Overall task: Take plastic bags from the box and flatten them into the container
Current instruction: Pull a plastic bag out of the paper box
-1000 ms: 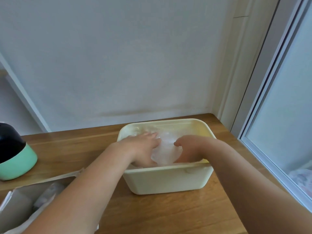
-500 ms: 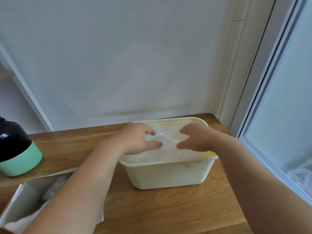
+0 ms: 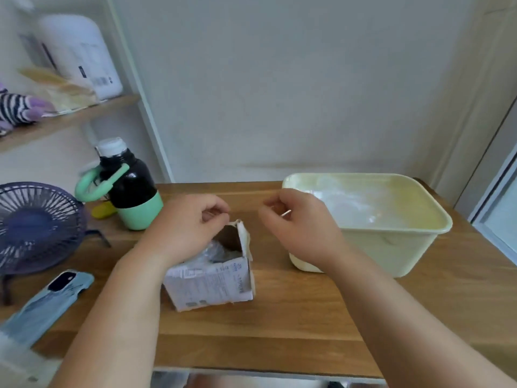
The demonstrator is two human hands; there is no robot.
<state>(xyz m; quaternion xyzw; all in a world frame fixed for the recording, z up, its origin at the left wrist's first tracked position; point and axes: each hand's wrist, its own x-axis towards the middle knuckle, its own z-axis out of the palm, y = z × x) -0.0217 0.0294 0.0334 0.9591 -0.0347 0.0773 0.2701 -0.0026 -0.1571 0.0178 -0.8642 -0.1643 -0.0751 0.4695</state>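
Two bare hands hang over a wooden table [image 3: 279,326], neither touching it. The left hand [image 3: 190,222] is above the open top of one white printed cardboard box [image 3: 212,278]. Its fingers are curled with the thumb close to the forefinger, and whether it pinches anything cannot be told. The right hand [image 3: 296,228] is between the box and the container, also with curled fingers. A thin pale sliver shows at its fingertips but cannot be identified, so that grip cannot be told either.

Crumpled clear plastic bags [image 3: 215,252] fill the box, and their number cannot be counted. One pale yellow tub-shaped container [image 3: 391,247] stands on the right side of the table, well apart from the box. Flattened clear plastic [image 3: 358,208] lies inside it, with the layers indistinct.

Other items on the table, one of each, all left of the box:
- black and mint-green bottle [image 3: 128,191], upright
- purple desk fan [image 3: 33,228]
- phone in a light blue case [image 3: 53,298], lying flat
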